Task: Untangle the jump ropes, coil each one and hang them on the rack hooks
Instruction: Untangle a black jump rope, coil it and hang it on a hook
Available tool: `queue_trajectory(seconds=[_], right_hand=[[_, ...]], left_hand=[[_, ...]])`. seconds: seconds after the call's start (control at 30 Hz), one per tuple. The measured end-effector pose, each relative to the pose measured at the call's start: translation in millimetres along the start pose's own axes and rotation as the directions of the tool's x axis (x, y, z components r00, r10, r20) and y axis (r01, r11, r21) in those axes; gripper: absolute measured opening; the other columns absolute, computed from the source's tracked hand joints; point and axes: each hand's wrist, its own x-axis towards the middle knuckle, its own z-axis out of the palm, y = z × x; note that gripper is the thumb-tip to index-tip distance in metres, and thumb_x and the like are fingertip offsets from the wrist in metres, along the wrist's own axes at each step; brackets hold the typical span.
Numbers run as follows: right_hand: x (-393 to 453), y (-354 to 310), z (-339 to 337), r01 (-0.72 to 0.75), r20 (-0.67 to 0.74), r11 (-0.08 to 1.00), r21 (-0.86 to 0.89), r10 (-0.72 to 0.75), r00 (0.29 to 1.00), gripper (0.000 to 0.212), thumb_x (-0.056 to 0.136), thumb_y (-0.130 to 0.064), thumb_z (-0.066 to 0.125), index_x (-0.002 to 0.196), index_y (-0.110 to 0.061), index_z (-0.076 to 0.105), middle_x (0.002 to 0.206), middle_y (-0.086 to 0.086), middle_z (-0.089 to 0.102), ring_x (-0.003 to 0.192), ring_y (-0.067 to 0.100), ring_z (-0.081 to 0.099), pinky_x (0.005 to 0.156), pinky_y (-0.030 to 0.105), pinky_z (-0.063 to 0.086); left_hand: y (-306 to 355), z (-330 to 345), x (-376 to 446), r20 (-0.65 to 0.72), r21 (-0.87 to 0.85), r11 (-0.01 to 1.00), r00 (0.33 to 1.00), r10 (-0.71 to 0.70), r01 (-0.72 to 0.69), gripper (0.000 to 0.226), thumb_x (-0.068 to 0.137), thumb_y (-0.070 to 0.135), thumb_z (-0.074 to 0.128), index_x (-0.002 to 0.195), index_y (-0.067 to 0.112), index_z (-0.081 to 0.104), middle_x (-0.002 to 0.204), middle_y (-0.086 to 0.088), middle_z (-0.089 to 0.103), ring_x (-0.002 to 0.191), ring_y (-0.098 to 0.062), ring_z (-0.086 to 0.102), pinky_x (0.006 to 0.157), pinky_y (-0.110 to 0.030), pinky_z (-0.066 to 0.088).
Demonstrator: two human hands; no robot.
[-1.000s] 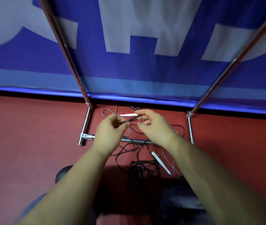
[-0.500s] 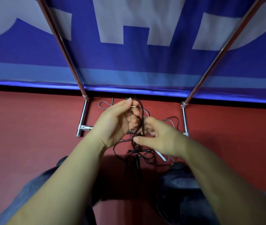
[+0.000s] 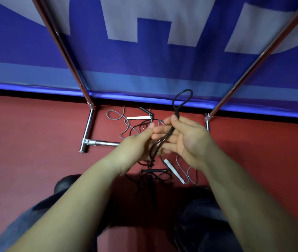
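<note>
The right hand (image 3: 186, 137) pinches a thin, glossy black rope (image 3: 178, 104) — its narrow loop stands above the fingers. The left hand (image 3: 137, 144) grips the strands below, over a tangle of black and grey cord on the matte red floor (image 3: 26, 142) — between the chrome rack (image 3: 88, 130) feet.

Colours here are pretty bold. The floor (image 3: 26, 142) is a deep brick red. Behind it the banner (image 3: 153, 57) is royal blue with big pale grey block shapes, a lighter blue stripe under them and a glossy violet-blue hem. The rack (image 3: 88, 130) is shiny chrome. The black rope (image 3: 181, 99) has matching black handles, and the grey rope (image 3: 115, 115) comes with white handles (image 3: 139, 117). Trousers (image 3: 204, 215) look dark denim blue, the shoe (image 3: 65, 184) black.
</note>
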Motion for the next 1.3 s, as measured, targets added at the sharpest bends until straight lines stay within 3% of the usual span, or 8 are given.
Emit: queue_trajectory(seconds=[0.1,0.3,0.53,0.67,0.87,1.1,1.23,1.3], right_hand=[[7.0,-5.0,-8.2,0.096,-0.083,0.995,-0.030,-0.098,0.992,0.027,0.101,-0.021,0.035,0.082,-0.013,0.053,0.061,-0.001,0.069,0.059,0.011,0.068,0.062,0.032,0.055],[16.2,-7.6,-31.8,0.197,-0.295,0.980,-0.013,-0.192,0.936,0.027,0.101,-0.025,0.035,0.084,-0.017,0.054,0.067,-0.005,0.071,0.064,0.008,0.069,0.064,0.030,0.051],[13.4,2.2,-10.4,-0.117,-0.060,0.933,-0.339,0.102,0.993,0.035,0.097,-0.044,0.033,0.088,-0.023,0.060,0.071,-0.008,0.067,0.069,0.007,0.061,0.073,0.026,0.051],[4.6,21.2,-8.9,-0.013,0.198,0.743,-0.669,0.195,0.961,0.019,0.097,-0.023,0.045,0.095,-0.012,0.061,0.071,-0.003,0.065,0.058,-0.001,0.057,0.062,0.011,0.044],[7.9,20.9,-12.5,0.040,0.173,0.685,-0.727,0.126,0.977,0.020,0.097,-0.015,0.047,0.078,-0.014,0.056,0.066,-0.002,0.063,0.051,-0.003,0.054,0.056,0.010,0.040],[10.3,9.4,-8.0,-0.050,0.074,0.983,-0.175,0.063,0.995,0.026,0.097,-0.009,0.040,0.085,-0.007,0.062,0.051,-0.005,0.052,0.048,0.008,0.053,0.066,0.027,0.053],[12.2,-1.3,-9.0,-0.075,0.061,0.958,0.276,0.060,0.996,0.027,0.098,-0.012,0.037,0.089,-0.005,0.061,0.052,-0.003,0.051,0.047,0.009,0.052,0.060,0.024,0.056],[14.5,-3.4,-11.2,-0.061,0.012,0.927,0.370,0.061,0.998,0.027,0.099,-0.014,0.035,0.088,-0.007,0.060,0.050,-0.004,0.051,0.045,0.007,0.052,0.060,0.023,0.057]], left_hand=[[-2.8,2.1,6.4,0.149,0.040,0.999,0.988,-0.026,0.020,0.064,0.055,0.081,0.061,0.076,0.022,0.076,0.075,-0.004,0.072,0.072,-0.024,0.066,0.082,-0.035,0.051],[-7.4,11.5,-8.4,0.257,0.447,0.855,0.954,0.157,-0.262,0.021,0.097,0.021,0.049,0.080,0.017,0.061,0.075,0.002,0.063,0.062,-0.008,0.047,0.066,-0.022,0.039],[11.5,5.0,-2.5,0.032,-0.197,0.970,0.988,0.153,-0.144,0.024,0.099,0.014,0.040,0.083,0.009,0.058,0.063,0.000,0.068,0.059,-0.010,0.068,0.059,-0.022,0.056],[18.7,-10.0,2.0,-0.195,-0.422,0.879,0.969,0.151,-0.222,0.024,0.101,0.015,0.037,0.085,0.012,0.054,0.062,0.003,0.067,0.060,-0.007,0.068,0.056,-0.019,0.056],[15.9,-27.6,8.2,-0.439,-0.478,0.811,0.891,0.111,-0.337,0.022,0.101,0.016,0.039,0.085,0.013,0.054,0.077,-0.002,0.066,0.061,-0.009,0.068,0.055,-0.020,0.055],[9.8,-15.4,11.1,-0.191,-0.259,0.961,0.980,0.047,-0.096,0.036,0.097,0.042,0.042,0.112,0.015,0.059,0.094,0.000,0.071,0.088,-0.016,0.067,0.083,-0.032,0.050],[1.9,6.2,4.7,0.099,0.033,0.996,0.991,-0.085,0.082,0.071,0.069,0.070,0.063,0.112,0.015,0.067,0.088,0.008,0.072,0.094,-0.014,0.065,0.098,-0.040,0.048],[-2.8,6.9,-0.6,0.237,0.178,0.984,0.971,-0.026,-0.017,0.044,0.082,0.051,0.063,0.105,0.014,0.069,0.097,0.005,0.073,0.102,-0.013,0.065,0.098,-0.028,0.045]])
